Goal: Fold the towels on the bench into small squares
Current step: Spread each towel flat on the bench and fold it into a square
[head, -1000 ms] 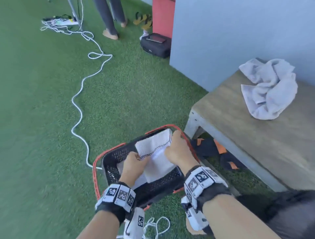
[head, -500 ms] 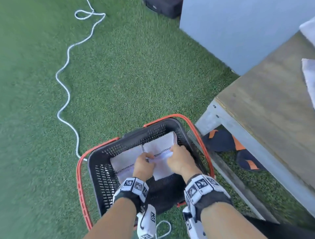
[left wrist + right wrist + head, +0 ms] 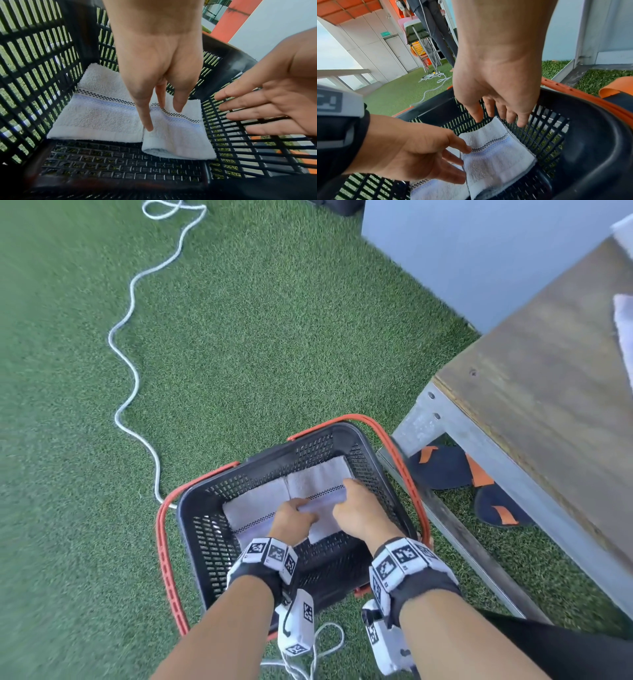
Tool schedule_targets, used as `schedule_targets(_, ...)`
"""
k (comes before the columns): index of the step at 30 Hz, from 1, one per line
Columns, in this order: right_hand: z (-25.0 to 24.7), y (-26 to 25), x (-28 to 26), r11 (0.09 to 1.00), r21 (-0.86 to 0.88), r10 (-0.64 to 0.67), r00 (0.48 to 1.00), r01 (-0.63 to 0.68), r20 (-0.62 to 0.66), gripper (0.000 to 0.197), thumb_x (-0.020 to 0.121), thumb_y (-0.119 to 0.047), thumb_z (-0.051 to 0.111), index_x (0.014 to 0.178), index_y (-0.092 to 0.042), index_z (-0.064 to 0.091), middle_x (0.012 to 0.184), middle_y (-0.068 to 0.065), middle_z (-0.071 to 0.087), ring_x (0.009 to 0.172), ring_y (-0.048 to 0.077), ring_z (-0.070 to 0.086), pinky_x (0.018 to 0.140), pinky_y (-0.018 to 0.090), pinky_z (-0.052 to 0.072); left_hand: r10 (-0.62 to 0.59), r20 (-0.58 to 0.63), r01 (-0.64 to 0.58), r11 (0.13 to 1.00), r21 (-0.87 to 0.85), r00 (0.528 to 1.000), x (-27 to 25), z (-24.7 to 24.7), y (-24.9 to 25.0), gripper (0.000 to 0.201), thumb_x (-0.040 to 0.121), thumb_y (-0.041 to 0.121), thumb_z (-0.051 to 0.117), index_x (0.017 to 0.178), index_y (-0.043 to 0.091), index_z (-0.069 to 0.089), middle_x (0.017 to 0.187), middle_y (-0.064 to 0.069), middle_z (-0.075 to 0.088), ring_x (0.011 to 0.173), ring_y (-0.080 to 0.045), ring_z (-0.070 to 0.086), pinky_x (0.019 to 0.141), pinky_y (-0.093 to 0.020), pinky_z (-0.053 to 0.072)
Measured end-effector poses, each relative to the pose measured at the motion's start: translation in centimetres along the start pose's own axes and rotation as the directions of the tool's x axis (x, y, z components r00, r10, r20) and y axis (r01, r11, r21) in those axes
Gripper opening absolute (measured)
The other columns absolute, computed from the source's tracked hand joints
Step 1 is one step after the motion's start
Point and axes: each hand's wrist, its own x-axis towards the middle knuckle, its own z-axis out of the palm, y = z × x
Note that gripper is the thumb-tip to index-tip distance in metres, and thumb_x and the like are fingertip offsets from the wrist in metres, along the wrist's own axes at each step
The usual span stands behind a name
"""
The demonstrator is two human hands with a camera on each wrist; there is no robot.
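- Your left hand [image 3: 295, 520] is down inside the black slatted plastic basket with orange handles [image 3: 368, 440]; its fingers [image 3: 146, 117] are straight and point down, tips touching the near folded white terry towel with a checked and pale-blue band [image 3: 178, 134] and gripping nothing.
- Your right hand [image 3: 359, 513] hovers over that towel's right side with the fingers [image 3: 522, 119] spread and relaxed; it holds nothing, and you cannot tell whether the tips touch the cloth.
- That folded towel lies flat on the basket floor against the right wall, toward the far right corner.
- A second folded white towel with the same band [image 3: 255, 503] lies just beside it on the left, edges touching, against the basket's far wall.
- The basket stands on the green artificial turf [image 3: 239, 337], just beside the near left corner of the weathered wooden tabletop with a grey metal frame [image 3: 534, 364].
- A white crumpled towel [image 3: 624, 323] shows at the tabletop's right edge, mostly cut off.
- A white cable [image 3: 128, 344] snakes across the turf left of the basket.
- Dark sandals with orange straps [image 3: 445, 467] lie under the tabletop.
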Motion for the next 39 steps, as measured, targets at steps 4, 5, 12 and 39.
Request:
schedule_targets(4, -1.0, -1.5, -1.2, 0.999, 0.012, -0.042, 0.999, 0.042, -0.033, 0.053, 0.096, -0.013, 0.045, 0.148, -0.012, 0.038, 0.145, 0.012, 0.047, 0.129, 0.030, 0.049, 0.102, 0.036, 0.043, 0.015, -0.011, -0.016, 0.999, -0.037, 1.000, -1.6, -0.9, 1.1, 0.032, 0.095, 0.013, 0.059, 0.126, 0.006, 0.061, 0.088, -0.009, 0.062, 0.076, -0.023, 0.059, 0.082, -0.043, 0.059)
schedule_targets(5, -1.5, -2.1, -1.7, 0.998, 0.013, -0.066, 0.996, 0.066, -0.058, 0.047, 0.097, -0.015, 0.046, 0.144, -0.012, 0.042, 0.139, 0.011, 0.052, 0.123, 0.029, 0.053, 0.096, 0.035, 0.044, 0.029, -0.016, -0.030, 0.999, -0.045, 0.999, -2.1, -1.2, 1.6, 0.029, 0.096, 0.015, 0.058, 0.124, 0.007, 0.063, 0.093, -0.011, 0.062, 0.079, -0.024, 0.059, 0.081, -0.043, 0.059)
schedule_targets(12, -8.1, -8.2, -7.9, 0.943, 0.064, -0.287, 0.898, 0.325, -0.335, 0.024, 0.097, -0.025, 0.051, 0.119, -0.019, 0.058, 0.109, 0.001, 0.068, 0.096, 0.020, 0.063, 0.089, 0.036, 0.050, 0.312, -0.055, -0.315, 0.947, -0.054, 0.948, -8.4, -3.3, 8.3, 0.017, 0.097, 0.015, 0.054, 0.096, 0.007, 0.069, 0.097, -0.013, 0.073, 0.072, -0.020, 0.064, 0.071, -0.037, 0.057)
schedule_targets(39, -27.3, 9.6, -30.4, 0.992, 0.007, -0.096, 0.776, 0.129, -0.624, 0.022, 0.099, -0.027, 0.047, 0.111, -0.015, 0.063, 0.119, 0.004, 0.065, 0.109, 0.026, 0.060, 0.080, 0.030, 0.041, 0.745, 0.433, -0.834, 0.298, 0.463, 0.507, -30.6, 7.7, 31.6, 0.016, 0.090, 0.019, 0.057, 0.077, 0.010, 0.061, 0.072, -0.007, 0.050, 0.064, -0.017, 0.043, 0.064, -0.029, 0.034)
